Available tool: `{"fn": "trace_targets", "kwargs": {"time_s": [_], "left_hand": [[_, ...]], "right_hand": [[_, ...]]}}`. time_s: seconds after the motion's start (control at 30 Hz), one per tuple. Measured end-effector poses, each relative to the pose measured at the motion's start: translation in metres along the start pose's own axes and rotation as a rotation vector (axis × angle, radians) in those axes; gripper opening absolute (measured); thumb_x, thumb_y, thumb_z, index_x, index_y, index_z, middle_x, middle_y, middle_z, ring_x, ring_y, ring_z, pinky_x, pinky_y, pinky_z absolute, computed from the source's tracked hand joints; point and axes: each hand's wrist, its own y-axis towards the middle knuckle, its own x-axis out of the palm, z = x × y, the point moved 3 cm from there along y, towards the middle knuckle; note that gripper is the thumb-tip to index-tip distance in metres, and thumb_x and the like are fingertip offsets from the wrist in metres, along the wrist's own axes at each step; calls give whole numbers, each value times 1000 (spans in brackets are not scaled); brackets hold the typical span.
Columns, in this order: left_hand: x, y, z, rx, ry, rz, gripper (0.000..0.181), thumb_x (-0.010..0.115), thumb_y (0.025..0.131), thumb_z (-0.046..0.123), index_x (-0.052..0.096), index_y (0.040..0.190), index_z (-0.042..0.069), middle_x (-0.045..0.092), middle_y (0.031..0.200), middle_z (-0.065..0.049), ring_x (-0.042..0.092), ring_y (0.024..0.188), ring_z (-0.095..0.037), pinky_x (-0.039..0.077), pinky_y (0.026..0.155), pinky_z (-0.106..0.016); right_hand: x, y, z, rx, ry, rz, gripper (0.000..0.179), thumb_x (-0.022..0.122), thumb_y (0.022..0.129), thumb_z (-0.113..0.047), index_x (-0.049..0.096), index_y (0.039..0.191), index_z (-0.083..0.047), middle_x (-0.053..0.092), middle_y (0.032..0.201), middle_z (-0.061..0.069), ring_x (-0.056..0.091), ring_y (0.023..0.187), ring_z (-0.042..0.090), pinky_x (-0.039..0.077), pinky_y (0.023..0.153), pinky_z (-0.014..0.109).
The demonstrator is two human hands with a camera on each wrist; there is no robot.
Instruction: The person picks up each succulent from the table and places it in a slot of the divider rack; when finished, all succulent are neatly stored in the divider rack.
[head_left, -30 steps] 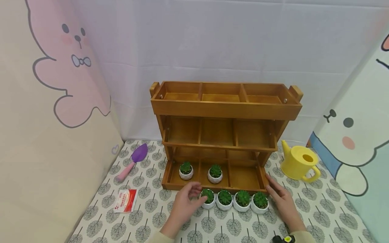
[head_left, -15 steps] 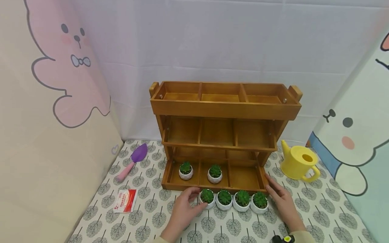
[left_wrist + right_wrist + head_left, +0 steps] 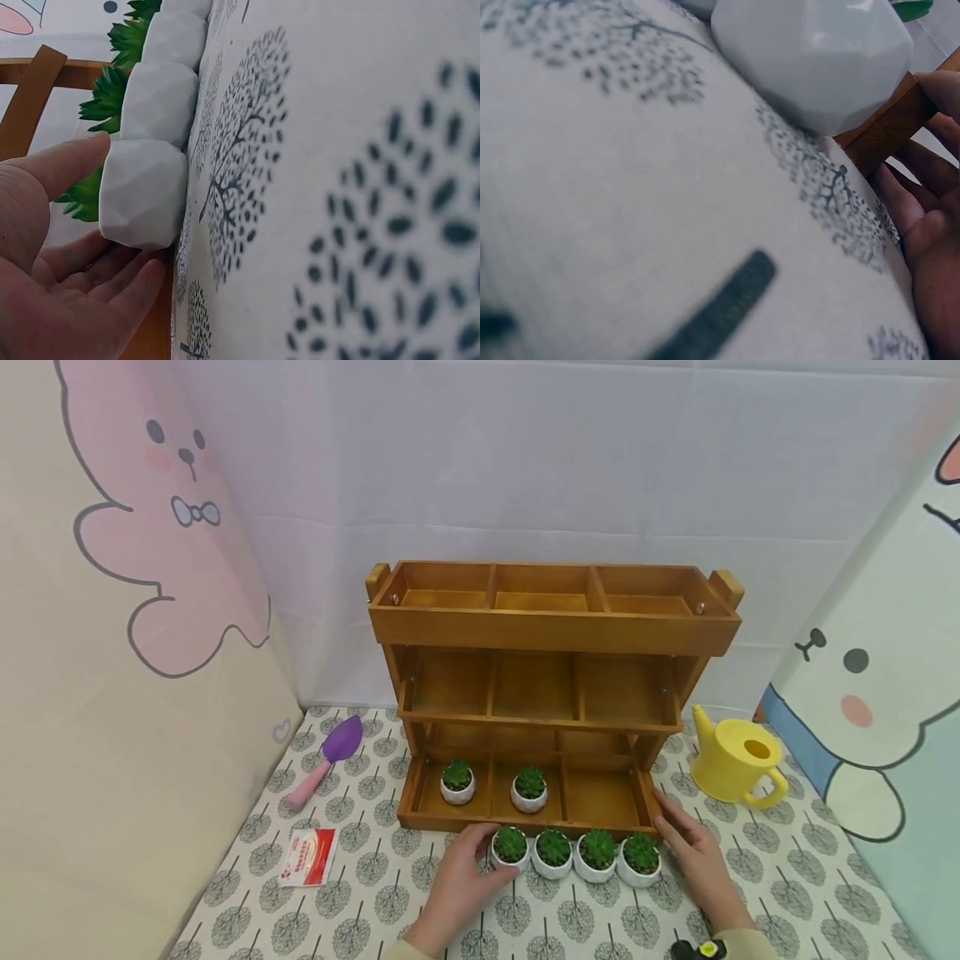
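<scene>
In the head view, several small succulents in white faceted pots stand in a row before a brown wooden shelf (image 3: 555, 627). My left hand (image 3: 465, 872) is around the leftmost potted succulent (image 3: 511, 847), thumb at its front and fingers on its left side. The left wrist view shows the thumb at the rim of this white pot (image 3: 144, 193), the fingertips against its lower side, and its base on the cloth. My right hand (image 3: 697, 856) rests at the shelf's lower right corner, fingers extended along the outer side; the rightmost potted succulent (image 3: 640, 860) is beside its thumb.
Two more potted succulents sit in the bottom tier's left (image 3: 457, 782) and middle (image 3: 529, 789) compartments. A yellow watering can (image 3: 737, 762) stands to the right. On the left lie a purple-and-pink trowel (image 3: 326, 762) and a red-and-white packet (image 3: 308, 857).
My left hand has come down and to the right, its thumb and fingers closing about the leftmost pot in the front row. The right hand stays at the shelf corner.
</scene>
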Motion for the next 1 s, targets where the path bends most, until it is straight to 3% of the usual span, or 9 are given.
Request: {"fn": "trace_targets", "kwargs": {"time_s": [0.37,0.73,1.0], "left_hand": [[4,1,8,-38,104,47,62,94,76,28,68,128,9,65,117,2,63,108,-24,52,93,-47],[8,2,14,-41,153,50,66,96,72,26,67,125,2,67,121,-13,61,114,-40,50,97,-59],[10,3,12,-44,149,52,65,97,71,27,67,125,4,68,119,-11,63,112,-37,51,96,-57]], "right_hand": [[-1,1,0,-16,-2,-6,62,53,109,-46,38,163,-19,32,168,8,30,151,38,35,96,3],[-1,-1,1,-16,8,-8,61,52,109,-45,38,163,-21,32,168,8,29,151,39,36,97,4],[0,-1,1,-14,14,-9,62,53,109,-46,38,163,-20,32,168,9,31,151,39,37,96,5]]}}
